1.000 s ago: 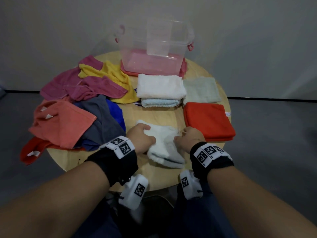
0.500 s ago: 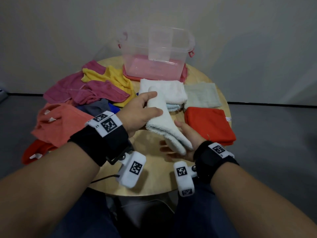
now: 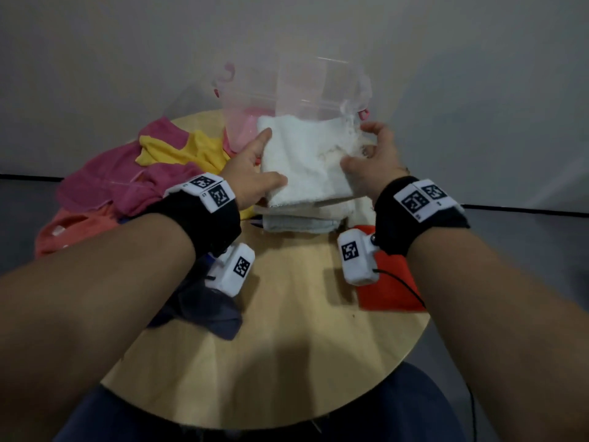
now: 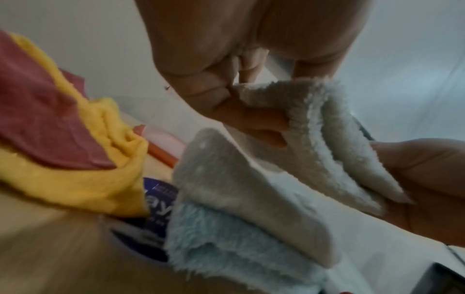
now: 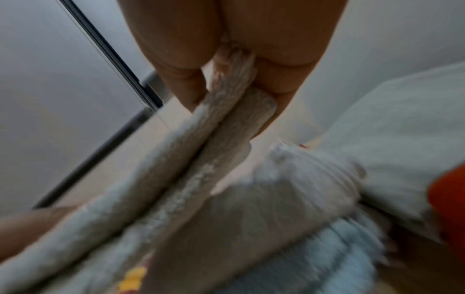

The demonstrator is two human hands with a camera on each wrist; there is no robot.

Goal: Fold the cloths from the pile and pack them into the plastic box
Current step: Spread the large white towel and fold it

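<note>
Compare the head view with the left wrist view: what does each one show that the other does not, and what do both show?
Only the head view shows the clear plastic box, the folded orange-red cloth, the round wooden table and both wrist bands. Only the left wrist view shows the dark blue printed label under the stack and the layered edge of the held cloth. Both show the folded white fluffy cloth gripped by the left hand and right hand, the folded light blue cloth and the yellow cloth.
</note>
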